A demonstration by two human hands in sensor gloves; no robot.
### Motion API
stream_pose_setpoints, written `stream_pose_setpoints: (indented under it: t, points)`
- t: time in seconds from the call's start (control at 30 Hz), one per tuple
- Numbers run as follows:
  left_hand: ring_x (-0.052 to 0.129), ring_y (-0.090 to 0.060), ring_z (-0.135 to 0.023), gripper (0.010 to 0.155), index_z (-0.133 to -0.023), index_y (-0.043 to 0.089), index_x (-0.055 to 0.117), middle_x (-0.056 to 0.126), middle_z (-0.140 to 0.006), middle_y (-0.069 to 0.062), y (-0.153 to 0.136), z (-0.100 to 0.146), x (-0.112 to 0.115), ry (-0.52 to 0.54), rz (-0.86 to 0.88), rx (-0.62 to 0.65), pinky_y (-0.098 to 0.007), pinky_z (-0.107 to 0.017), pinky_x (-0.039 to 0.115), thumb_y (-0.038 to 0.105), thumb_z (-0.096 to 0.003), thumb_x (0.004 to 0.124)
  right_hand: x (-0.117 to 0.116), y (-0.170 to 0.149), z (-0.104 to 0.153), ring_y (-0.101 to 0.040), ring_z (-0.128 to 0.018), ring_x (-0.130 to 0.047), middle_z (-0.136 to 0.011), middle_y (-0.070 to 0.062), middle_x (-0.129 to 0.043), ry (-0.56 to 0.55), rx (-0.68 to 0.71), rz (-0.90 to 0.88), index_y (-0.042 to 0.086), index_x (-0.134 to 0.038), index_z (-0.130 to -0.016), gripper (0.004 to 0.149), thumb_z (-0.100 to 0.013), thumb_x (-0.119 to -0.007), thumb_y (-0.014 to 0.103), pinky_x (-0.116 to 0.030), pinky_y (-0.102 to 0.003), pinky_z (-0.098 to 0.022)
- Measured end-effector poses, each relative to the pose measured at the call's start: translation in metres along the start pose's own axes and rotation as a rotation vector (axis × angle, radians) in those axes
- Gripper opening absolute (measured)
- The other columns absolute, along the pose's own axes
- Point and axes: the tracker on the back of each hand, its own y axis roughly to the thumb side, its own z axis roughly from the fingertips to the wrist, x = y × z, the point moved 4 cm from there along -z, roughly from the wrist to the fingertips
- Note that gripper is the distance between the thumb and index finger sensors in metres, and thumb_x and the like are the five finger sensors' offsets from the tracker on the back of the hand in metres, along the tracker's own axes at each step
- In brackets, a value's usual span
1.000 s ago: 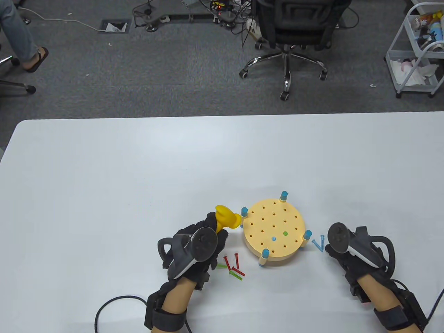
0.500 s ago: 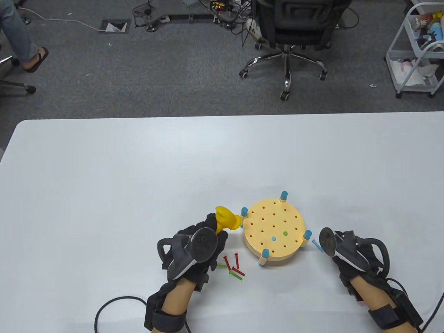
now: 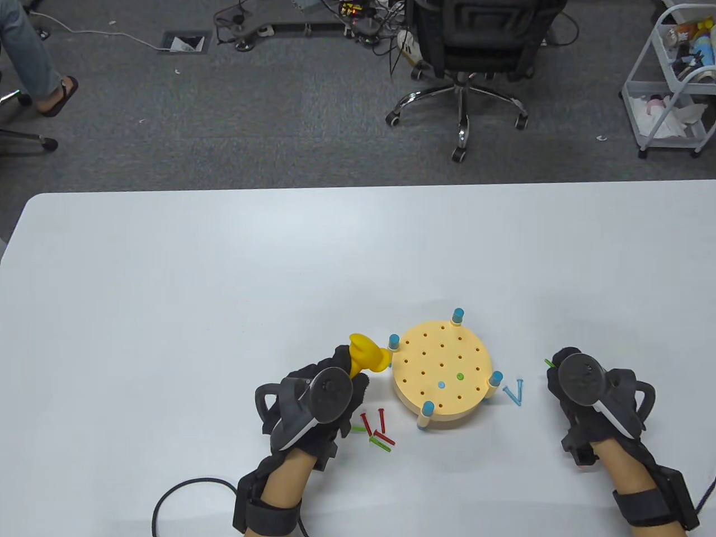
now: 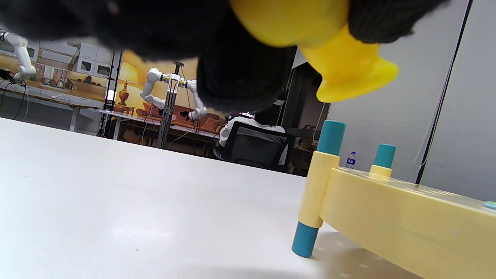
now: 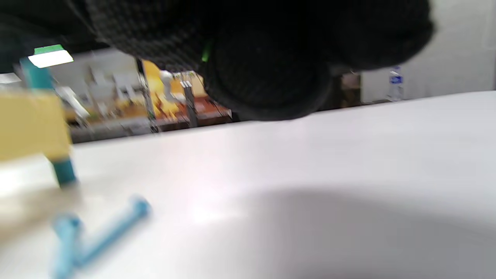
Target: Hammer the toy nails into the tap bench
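- Tap bench (image 3: 441,373), a round pale-yellow disc with rows of holes and four blue-capped legs, stands on the white worktop (image 3: 224,291) between the two hands.
- Two nails sit driven into the tap bench: a green nail head (image 3: 460,376) and a blue nail head (image 3: 441,385), near its front.
- Left hand (image 3: 313,403) lies just beside the tap bench on its left, fingers (image 4: 240,77) wrapped around the handle of the yellow toy hammer (image 3: 366,355).
- The hammer head points toward the tap bench's left leg and hangs above the worktop, close to that leg but apart from it in the left wrist view.
- Right hand (image 3: 593,397) is on the other side of the tap bench, clearly apart from it.
- A thin green nail (image 3: 549,363) juts from the right hand's fingers (image 5: 267,77); a green sliver shows between them in the blurred right wrist view, so they seem to be pinching it.
- Two loose blue nails (image 3: 514,391) lie crossed in a V on the worktop, just beside the tap bench's right leg, between it and the right hand.
- Loose red and green nails (image 3: 375,428) lie in a small pile left of the tap bench's front leg, beside the left hand.
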Motion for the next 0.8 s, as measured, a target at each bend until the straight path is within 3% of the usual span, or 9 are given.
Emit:
stream_pose_setpoints:
  t: [0.13,0.27,0.33,0.47,0.8]
  points:
    - [0.091,-0.019,-0.017,0.066,-0.092,0.017,0.069,0.100,-0.050,-0.010,0.001,0.000,0.001,-0.005,-0.002,0.003,-0.042,-0.024,0.080,0.054,-0.0370,0.069,0.035,0.046,-0.005,-0.014,-0.033,-0.095,-0.062,-0.006,-0.091,-0.058,0.199,-0.060,0.021,-0.076,-0.077,0.039,-0.041,-0.076,0.038,-0.085,-0.033,-0.033]
    - [0.091,-0.019,-0.017,0.067,-0.093,0.017,0.069,0.100,-0.050,-0.010,0.003,0.000,0.005,-0.019,-0.012,0.008,-0.042,-0.023,0.080,0.054,-0.0370,0.069,0.052,0.112,-0.015,-0.013,-0.031,-0.095,-0.060,-0.006,-0.092,0.056,0.377,-0.034,0.021,-0.077,-0.077,0.039,-0.042,-0.075,0.038,-0.085,-0.033,-0.032]
    - [0.091,-0.019,-0.017,0.067,-0.092,0.017,0.069,0.100,-0.050,-0.010,0.004,0.000,0.006,-0.023,-0.017,0.011,-0.042,-0.023,0.080,0.054,-0.0370,0.069,0.043,0.146,-0.023,-0.012,-0.031,-0.095,-0.060,-0.006,-0.092,0.185,0.475,0.046,0.020,-0.077,-0.077,0.040,-0.042,-0.075,0.038,-0.085,-0.032,-0.031]
    - [0.091,-0.019,-0.017,0.067,-0.093,0.017,0.069,0.100,-0.050,-0.010,0.005,0.000,0.005,-0.019,-0.019,0.019,-0.042,-0.023,0.080,0.054,-0.0371,0.069,0.012,0.176,-0.037,-0.013,-0.030,-0.095,-0.059,-0.007,-0.092,0.364,0.483,0.261,0.019,-0.078,-0.077,0.039,-0.043,-0.075,0.038,-0.085,-0.032,-0.030]
    - [0.091,-0.019,-0.017,0.067,-0.092,0.017,0.069,0.100,-0.050,-0.010,0.006,0.000,0.006,-0.023,-0.026,0.029,-0.042,-0.023,0.080,0.054,-0.0370,0.069,-0.017,0.186,-0.050,-0.013,-0.029,-0.095,-0.058,-0.007,-0.093,0.444,0.457,0.417,0.019,-0.079,-0.077,0.039,-0.042,-0.076,0.037,-0.085,-0.032,-0.029]
